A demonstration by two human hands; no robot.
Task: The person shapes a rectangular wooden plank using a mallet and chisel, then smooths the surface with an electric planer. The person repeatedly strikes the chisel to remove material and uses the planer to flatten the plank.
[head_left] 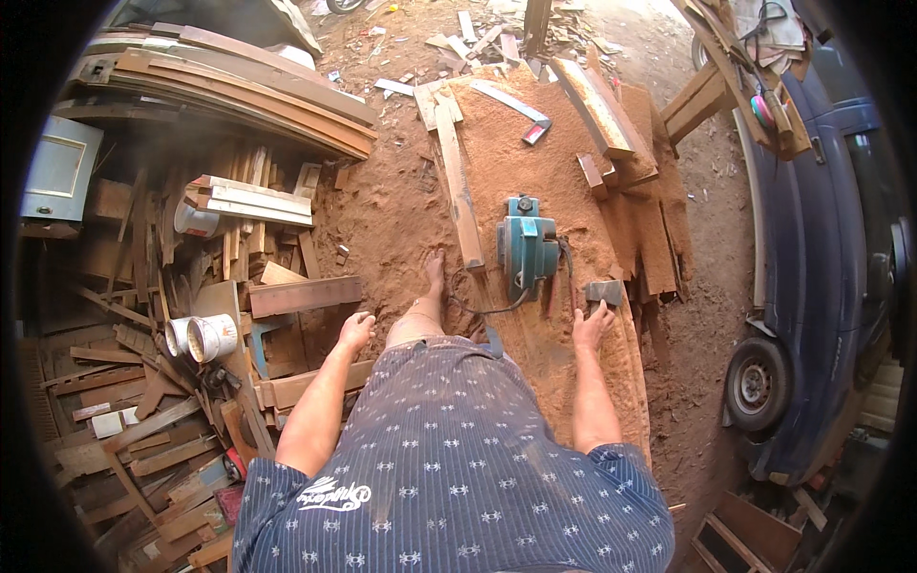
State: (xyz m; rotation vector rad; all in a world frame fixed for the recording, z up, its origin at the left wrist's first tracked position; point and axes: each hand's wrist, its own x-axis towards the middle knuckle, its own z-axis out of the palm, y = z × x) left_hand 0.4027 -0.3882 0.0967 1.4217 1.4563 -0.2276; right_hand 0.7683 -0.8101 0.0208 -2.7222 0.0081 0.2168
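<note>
My right hand (593, 327) reaches over the right side of the dust-covered bench (544, 368). Its fingertips are closed on the near edge of a small dark grey block (604, 290), whose kind I cannot make out. Left of that block, a teal electric hand planer (527, 250) rests on the bench, with a dark cord trailing from it. My left hand (357, 330) hangs off the bench's left side, fingers curled in, with nothing visible in them. A long narrow board (458, 186) lies along the bench's left edge, beyond the planer.
Farther up the bench lie a square with a red-marked handle (537, 132) and a thick beam (592, 110). Stacked planks (239, 81), offcuts and white buckets (212, 337) crowd the left. A dark blue vehicle (812, 239) stands at the right. Bare feet are beside the bench.
</note>
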